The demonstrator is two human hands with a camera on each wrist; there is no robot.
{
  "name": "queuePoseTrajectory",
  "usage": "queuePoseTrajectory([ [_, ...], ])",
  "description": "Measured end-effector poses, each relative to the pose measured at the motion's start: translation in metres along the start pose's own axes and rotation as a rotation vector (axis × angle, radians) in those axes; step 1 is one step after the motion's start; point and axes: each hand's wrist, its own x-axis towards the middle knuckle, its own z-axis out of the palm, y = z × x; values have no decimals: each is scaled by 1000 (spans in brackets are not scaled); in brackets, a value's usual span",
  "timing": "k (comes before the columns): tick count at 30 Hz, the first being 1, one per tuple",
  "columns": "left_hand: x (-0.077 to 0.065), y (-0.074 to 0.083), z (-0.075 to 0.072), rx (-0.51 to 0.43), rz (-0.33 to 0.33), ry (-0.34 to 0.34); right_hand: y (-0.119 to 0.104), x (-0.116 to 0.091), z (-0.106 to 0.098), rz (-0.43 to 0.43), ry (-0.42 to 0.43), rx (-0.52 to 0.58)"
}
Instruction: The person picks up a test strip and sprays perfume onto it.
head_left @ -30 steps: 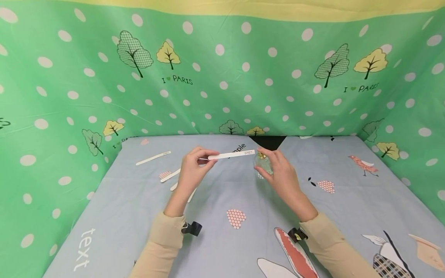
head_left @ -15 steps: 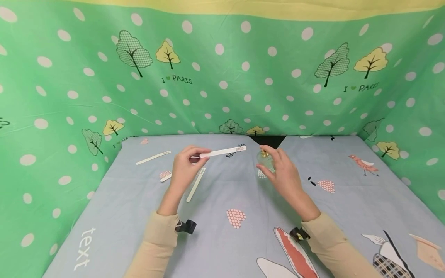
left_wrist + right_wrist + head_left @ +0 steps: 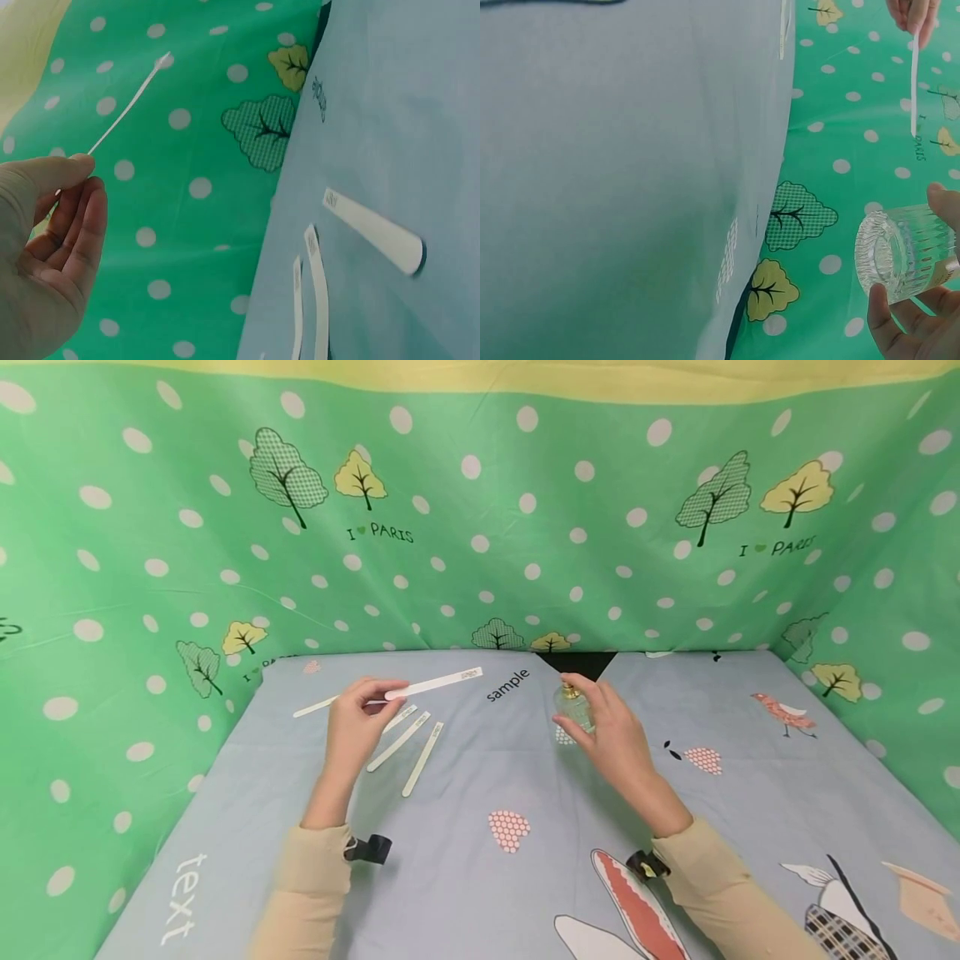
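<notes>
My left hand pinches a white paper perfume test strip by one end, thumb against fingers. The strip's printed end points right, tilted slightly up above the table. In the left wrist view the strip shows nearly edge-on beyond the left hand. My right hand grips a ribbed clear glass perfume bottle with a gold neck, index finger over its top. In the head view, thumb and fingers partly cover the bottle. A wide gap separates the strip from the bottle.
Several more test strips lie on the grey-blue patterned tablecloth around the left hand, including one strip nearest me and another strip farther left, partly covered. A green dotted curtain hangs behind the table and along both sides.
My left hand has moved left with the test strip, away from the bottle, exposing strips on the cloth. My right hand shifted slightly right at first, then stayed, still gripping the bottle.
</notes>
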Motion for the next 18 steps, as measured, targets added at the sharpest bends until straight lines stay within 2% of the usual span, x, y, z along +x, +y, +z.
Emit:
queuePoseTrajectory([
  [5,1,-11,-12,-3,-26,31,0,0,0,0,-3,-3],
  [9,3,-22,-19,43,-52,52,-1,0,0,0,-6,-2],
  [18,6,-43,-33,89,-179,69,0,0,1,-12,-2,2],
])
